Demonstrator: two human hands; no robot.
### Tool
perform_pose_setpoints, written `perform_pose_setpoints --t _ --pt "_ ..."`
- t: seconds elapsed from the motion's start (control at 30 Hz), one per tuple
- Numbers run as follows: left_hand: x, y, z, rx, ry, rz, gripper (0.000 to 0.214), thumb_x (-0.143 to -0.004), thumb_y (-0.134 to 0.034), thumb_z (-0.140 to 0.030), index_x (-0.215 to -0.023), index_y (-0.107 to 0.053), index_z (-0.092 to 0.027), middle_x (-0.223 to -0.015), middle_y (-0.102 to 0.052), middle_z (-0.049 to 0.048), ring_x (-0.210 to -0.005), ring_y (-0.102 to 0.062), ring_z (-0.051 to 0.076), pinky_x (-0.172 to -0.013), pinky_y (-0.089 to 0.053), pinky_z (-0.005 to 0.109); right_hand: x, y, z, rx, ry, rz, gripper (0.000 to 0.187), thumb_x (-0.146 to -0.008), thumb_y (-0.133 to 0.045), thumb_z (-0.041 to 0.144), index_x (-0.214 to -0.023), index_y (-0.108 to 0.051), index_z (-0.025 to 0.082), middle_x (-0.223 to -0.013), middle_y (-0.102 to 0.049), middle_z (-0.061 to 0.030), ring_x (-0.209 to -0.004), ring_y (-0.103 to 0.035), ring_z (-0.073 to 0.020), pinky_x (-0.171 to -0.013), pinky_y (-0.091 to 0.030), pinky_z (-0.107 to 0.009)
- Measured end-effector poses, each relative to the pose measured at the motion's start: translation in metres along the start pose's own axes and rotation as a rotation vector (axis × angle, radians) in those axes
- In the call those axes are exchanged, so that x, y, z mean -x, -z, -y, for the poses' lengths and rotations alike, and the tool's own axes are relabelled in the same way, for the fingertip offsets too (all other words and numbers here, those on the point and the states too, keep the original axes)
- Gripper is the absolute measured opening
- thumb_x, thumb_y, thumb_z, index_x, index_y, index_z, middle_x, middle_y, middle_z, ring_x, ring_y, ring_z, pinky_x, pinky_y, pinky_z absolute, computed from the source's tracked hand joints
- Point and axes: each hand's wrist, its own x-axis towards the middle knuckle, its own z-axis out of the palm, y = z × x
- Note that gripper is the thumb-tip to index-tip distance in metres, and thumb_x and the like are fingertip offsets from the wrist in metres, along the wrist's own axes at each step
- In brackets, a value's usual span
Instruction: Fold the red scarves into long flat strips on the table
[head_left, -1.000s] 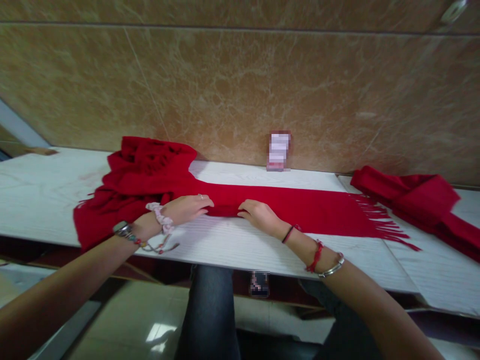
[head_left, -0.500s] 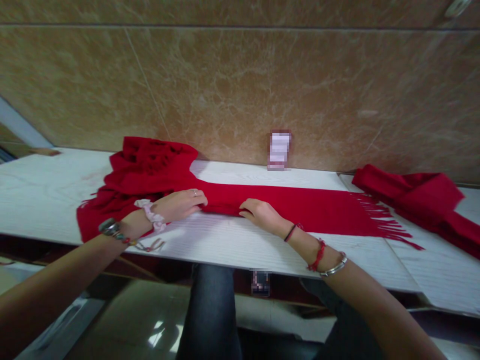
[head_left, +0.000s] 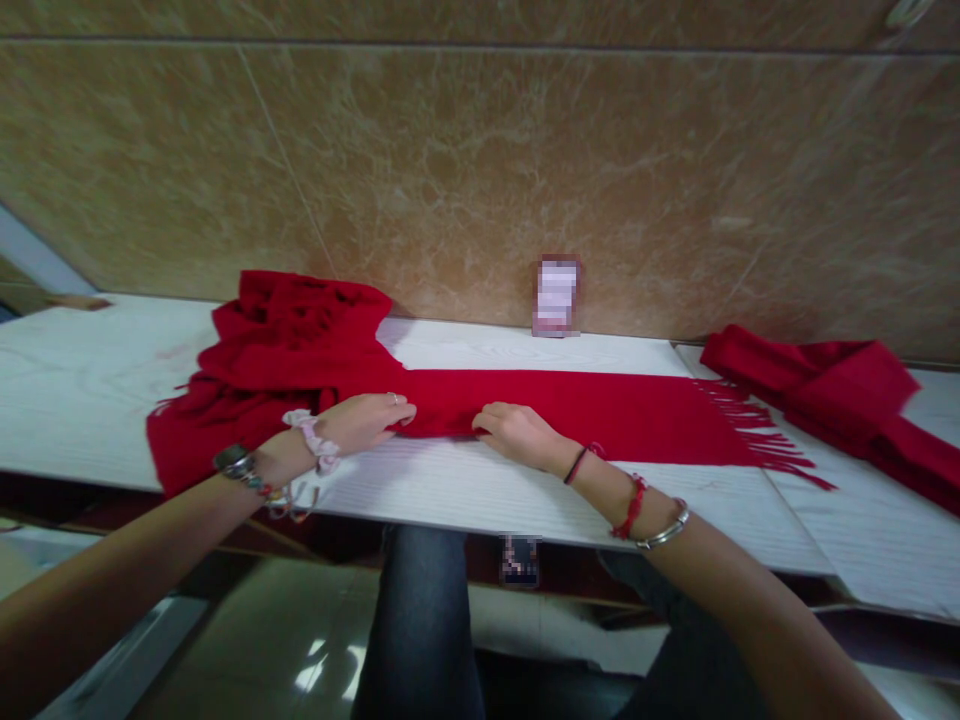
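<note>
A long red scarf point(head_left: 600, 410) lies stretched across the white table point(head_left: 465, 490), its fringe pointing right and its left part heaped in a bundle point(head_left: 285, 340). My left hand point(head_left: 364, 420) rests on the scarf's near edge, fingers curled onto the cloth. My right hand point(head_left: 514, 432) lies a little to its right, fingers bent and pinching the same edge. Between both hands the cloth is slightly bunched.
A second red scarf point(head_left: 825, 385) lies folded at the far right of the table. A small blurred card point(head_left: 556, 295) leans against the brown marble wall point(head_left: 480, 170). My legs in dark jeans point(head_left: 420, 630) show under the table edge.
Both hands have stayed on the scarf's near edge; the left hand shifted slightly left and back, and the cloth between them shifted a little.
</note>
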Motion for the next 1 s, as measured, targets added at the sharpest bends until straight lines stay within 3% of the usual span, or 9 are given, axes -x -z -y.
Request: perform_pose_setpoints --t 0.17,0.37,0.6,0.87,1.0 --pt "0.003 -0.012 0.011 -0.021 -0.061 0.012 0.034 -0.075 -0.042 0.000 -0.099 -0.059 -0.016 -0.105 -0.062 0.0058 -0.100 -0.055 0.015 -0.092 -0.039 0.025 0.000 -0.002 -0.001 0.015 0.022 0.007 0.020 -0.088 -0.044 0.024 -0.093 -0.061 0.015 -0.088 -0.061 -0.0062 -0.081 -0.055 -0.0139 -0.070 -0.040 -0.024" --pt "0.009 -0.007 0.009 -0.038 -0.029 0.038 0.046 -0.074 -0.037 0.003 -0.111 -0.055 -0.016 -0.110 -0.061 0.0057 -0.099 -0.058 0.015 -0.088 -0.042 0.024 0.000 -0.006 -0.002 0.047 0.009 0.009 0.021 -0.089 -0.043 0.025 -0.089 -0.061 0.014 -0.088 -0.061 -0.0072 -0.082 -0.055 -0.0144 -0.069 -0.040 -0.024" --pt "0.001 -0.005 -0.001 -0.052 -0.017 -0.073 0.022 -0.083 -0.047 -0.019 -0.102 -0.059 -0.014 -0.107 -0.060 0.0090 -0.096 -0.057 0.018 -0.080 -0.046 0.025 -0.003 -0.002 0.000 0.063 -0.122 0.014 0.025 -0.089 -0.043 0.031 -0.086 -0.059 0.012 -0.087 -0.061 -0.0080 -0.082 -0.056 -0.0143 -0.066 -0.040 -0.023" --pt "0.004 -0.009 0.006 -0.052 -0.055 -0.022 0.029 -0.084 -0.043 -0.009 -0.107 -0.058 -0.017 -0.106 -0.064 0.0054 -0.096 -0.059 0.017 -0.080 -0.047 0.026 -0.003 -0.004 -0.001 0.072 -0.102 0.035 0.025 -0.090 -0.042 0.030 -0.086 -0.060 0.013 -0.087 -0.062 -0.0077 -0.084 -0.056 -0.0147 -0.066 -0.039 -0.023" --pt "0.007 -0.008 0.001 -0.112 -0.079 -0.047 0.026 -0.083 -0.044 -0.010 -0.103 -0.059 -0.017 -0.106 -0.062 0.0058 -0.095 -0.058 0.016 -0.078 -0.046 0.025 -0.001 -0.004 0.000 0.087 -0.024 0.005 0.022 -0.090 -0.042 0.026 -0.100 -0.058 0.015 -0.088 -0.062 -0.0058 -0.083 -0.055 -0.0143 -0.067 -0.039 -0.024"
